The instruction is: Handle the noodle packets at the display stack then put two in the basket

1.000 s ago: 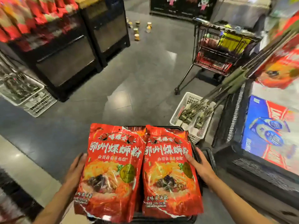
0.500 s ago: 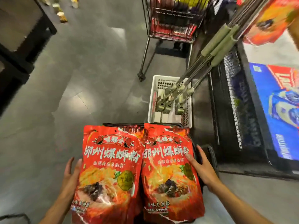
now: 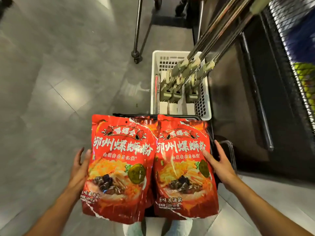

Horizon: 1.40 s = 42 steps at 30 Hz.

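The left hand (image 3: 80, 169) is laid flat against the left edge of the left red packet (image 3: 119, 169), fingers straight and apart. This packet lies face up along the left edge of a black basket (image 3: 210, 132), whose far rim shows above the packets. The right red packet (image 3: 185, 169) lies just beside it, the two edges touching at the middle. The right hand (image 3: 219, 165) is pressed against the right edge of this packet, fingers extended and spread. A white crate (image 3: 203, 106) stands on the floor (image 3: 51, 82) beyond the basket's far edge.
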Each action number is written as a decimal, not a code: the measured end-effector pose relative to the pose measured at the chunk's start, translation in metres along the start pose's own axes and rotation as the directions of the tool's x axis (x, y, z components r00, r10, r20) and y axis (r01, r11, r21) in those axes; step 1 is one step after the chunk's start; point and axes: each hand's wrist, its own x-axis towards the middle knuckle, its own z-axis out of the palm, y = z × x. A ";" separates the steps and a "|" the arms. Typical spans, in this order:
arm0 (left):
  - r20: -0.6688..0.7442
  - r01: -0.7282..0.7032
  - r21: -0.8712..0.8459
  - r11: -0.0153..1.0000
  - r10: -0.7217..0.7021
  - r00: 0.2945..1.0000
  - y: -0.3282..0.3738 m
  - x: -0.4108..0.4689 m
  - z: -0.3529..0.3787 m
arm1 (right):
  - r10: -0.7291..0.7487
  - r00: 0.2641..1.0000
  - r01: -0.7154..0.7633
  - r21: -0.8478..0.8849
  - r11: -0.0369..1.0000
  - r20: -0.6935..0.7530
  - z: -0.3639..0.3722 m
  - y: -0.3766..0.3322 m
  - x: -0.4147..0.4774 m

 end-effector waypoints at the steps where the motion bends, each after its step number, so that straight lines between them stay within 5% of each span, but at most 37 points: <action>1: 0.025 0.002 0.003 1.000 -0.002 1.000 -0.006 0.005 0.003 | 0.002 1.000 -0.002 -0.005 1.000 0.008 0.000 0.003 0.007; 16: 0.113 0.133 0.036 0.990 -0.136 0.984 0.002 0.038 0.003 | 0.052 0.999 -0.052 0.034 0.998 -0.006 0.001 -0.013 0.033; 24: 0.045 0.023 0.367 0.930 -0.043 0.998 0.042 0.016 -0.004 | 0.057 0.993 -0.067 -0.094 0.993 -0.103 -0.006 -0.028 0.014; 29: 0.282 0.037 0.641 0.766 -0.280 0.918 0.068 -0.006 0.000 | 0.168 0.984 -0.157 -0.155 0.975 0.058 0.003 -0.038 -0.010; 34: 0.430 0.078 0.525 0.848 -0.343 0.836 0.076 -0.020 0.001 | 0.232 0.963 -0.218 -0.112 0.969 0.138 0.008 -0.042 -0.013; 39: 0.480 0.102 0.440 0.892 -0.330 0.813 0.074 -0.030 0.002 | 0.177 0.984 -0.174 -0.122 0.977 0.017 0.005 -0.051 -0.013; 42: 0.471 0.141 0.388 0.911 -0.327 0.819 0.069 -0.036 0.004 | 0.236 0.963 -0.231 -0.049 0.972 0.128 0.001 -0.052 -0.019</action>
